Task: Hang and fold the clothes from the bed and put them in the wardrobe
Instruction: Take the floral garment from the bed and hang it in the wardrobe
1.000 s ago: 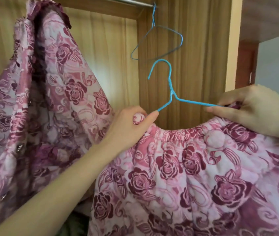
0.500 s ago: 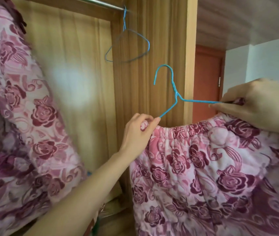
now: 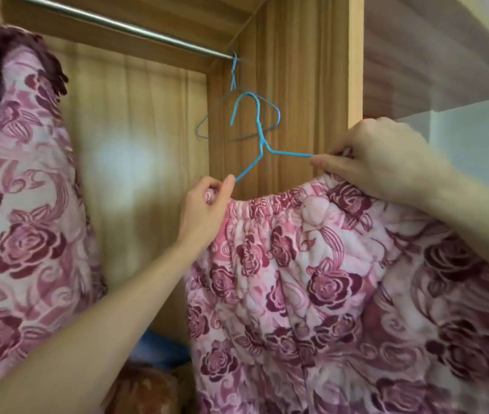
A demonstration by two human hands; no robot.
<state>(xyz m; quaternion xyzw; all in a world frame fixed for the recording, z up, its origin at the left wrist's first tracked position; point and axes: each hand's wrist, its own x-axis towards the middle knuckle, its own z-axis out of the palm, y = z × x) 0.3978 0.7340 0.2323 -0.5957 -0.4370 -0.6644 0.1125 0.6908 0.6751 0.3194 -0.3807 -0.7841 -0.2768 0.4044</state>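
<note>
The left hand [image 3: 207, 207] reaches up from seven o'clock, its grip pinching the left corner of a pink quilted garment [image 3: 312, 288] printed with dark red roses, the thumb lying against the lower end of a blue wire hanger [image 3: 259, 138]. The right hand [image 3: 377, 162] comes in from three o'clock; its grip is clenched around the garment's gathered waistband and the right arm of that hanger, the fingertips [image 3: 322, 164] pinching the wire where it disappears into the cloth. The garment hangs from both hands and fills the view from the centre toward five o'clock, in front of the open wardrobe [image 3: 297, 85]. Its hanger's hook points up, just below the metal rail [image 3: 124, 26] and not touching it.

A second blue hanger [image 3: 238, 115], bare, hangs from the rail's right end at twelve o'clock, behind the hook of the held one. At nine o'clock another garment [image 3: 25, 204] in the same rose print hangs inside the wardrobe, with a dark fuzzy trim along its upper edge. Low at six o'clock, between the two garments, a bit of blue fabric [image 3: 159, 348] and something brown [image 3: 144, 389] lie in the wardrobe, too blurred to identify.
</note>
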